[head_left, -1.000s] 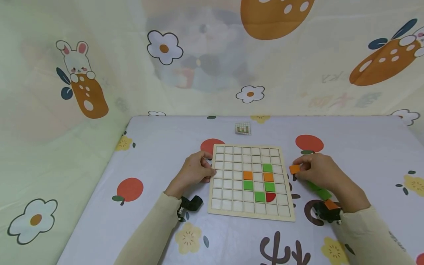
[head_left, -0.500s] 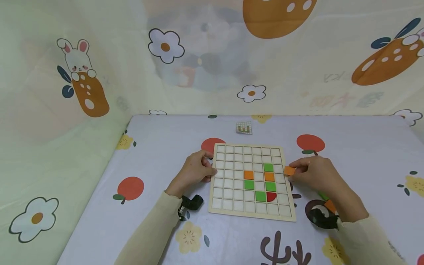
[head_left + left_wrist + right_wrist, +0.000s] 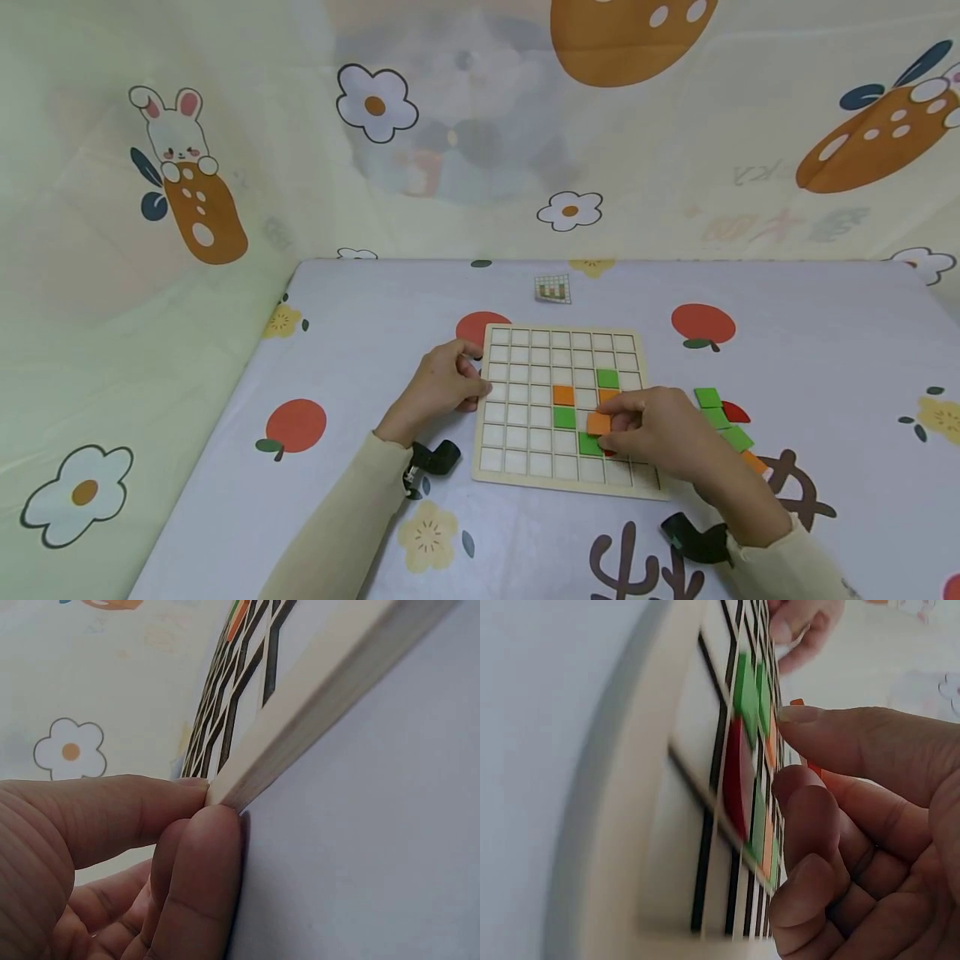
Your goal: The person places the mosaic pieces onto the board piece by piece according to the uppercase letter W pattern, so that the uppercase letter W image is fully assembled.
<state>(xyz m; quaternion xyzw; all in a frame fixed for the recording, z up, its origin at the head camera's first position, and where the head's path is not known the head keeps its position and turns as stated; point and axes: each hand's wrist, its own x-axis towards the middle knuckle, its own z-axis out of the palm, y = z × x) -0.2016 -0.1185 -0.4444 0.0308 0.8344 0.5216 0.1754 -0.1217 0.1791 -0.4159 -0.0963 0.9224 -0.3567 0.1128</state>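
Cream fabric covers the arm behind the left hand, whose thumb and fingers grip the left edge of the wooden board. The board lies flat on a patterned cloth, its grid counting 7 columns and 7 rows. Just beyond it lies a small gridded card. In the 4th column, an orange square sits directly behind a green square. A nearer green tile fills a cell 1 column rightward, beside a red piece. Over these, the right hand pinches a small orange tile between thumb and finger. Farther right, loose pieces rest on the cloth: 3 green, 1 red, 1 orange.
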